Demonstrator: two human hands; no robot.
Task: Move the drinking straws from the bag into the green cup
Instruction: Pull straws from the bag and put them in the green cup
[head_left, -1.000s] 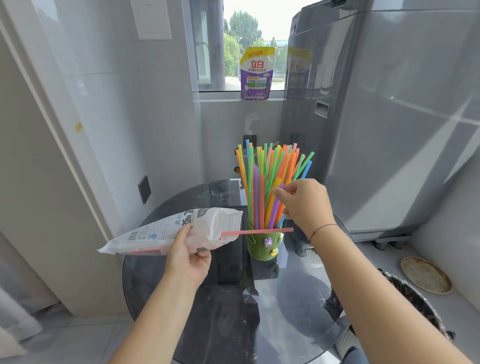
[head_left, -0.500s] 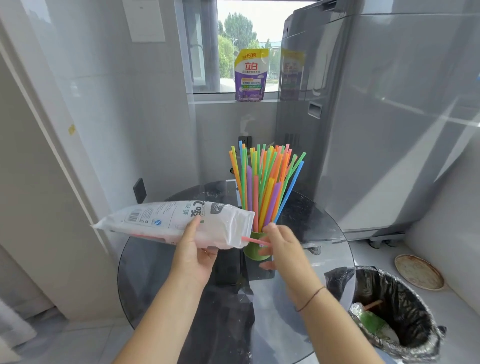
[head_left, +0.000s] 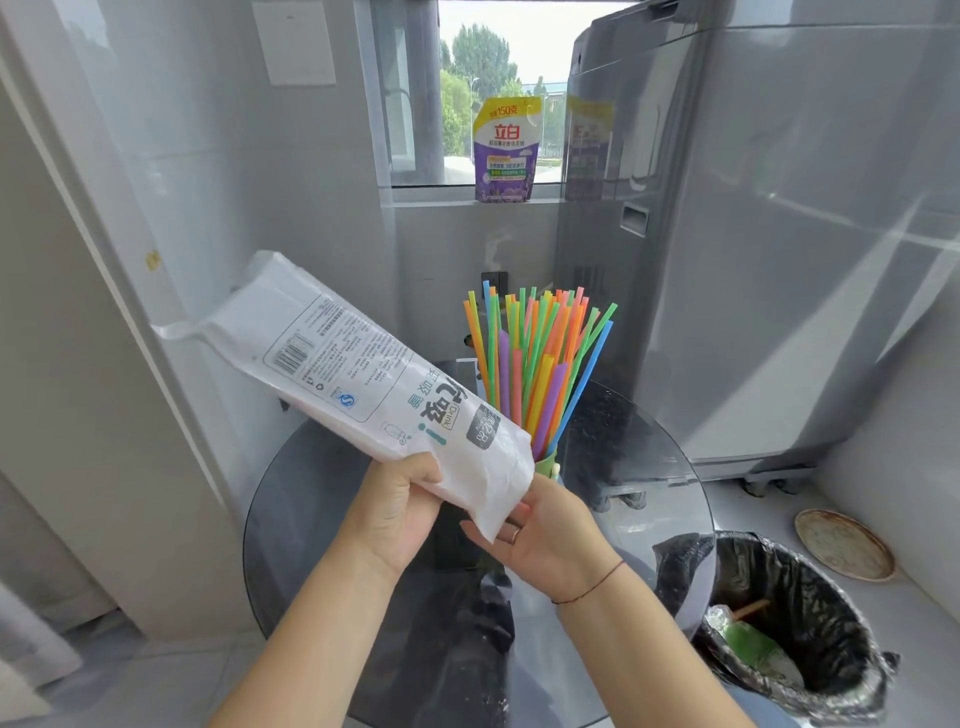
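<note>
Round dark glass table (head_left: 639, 467) carries the green cup (head_left: 546, 460) of straws (head_left: 540, 364).

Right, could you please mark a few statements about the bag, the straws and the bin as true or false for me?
1. The left hand grips the bag. True.
2. The bag lies flat on the glass. False: it is held tilted above the table, its lower end at the right hand.
3. Coloured straws stand in the green cup. True.
4. The bin stands on the table. False: it stands on the floor beside the table.
</note>
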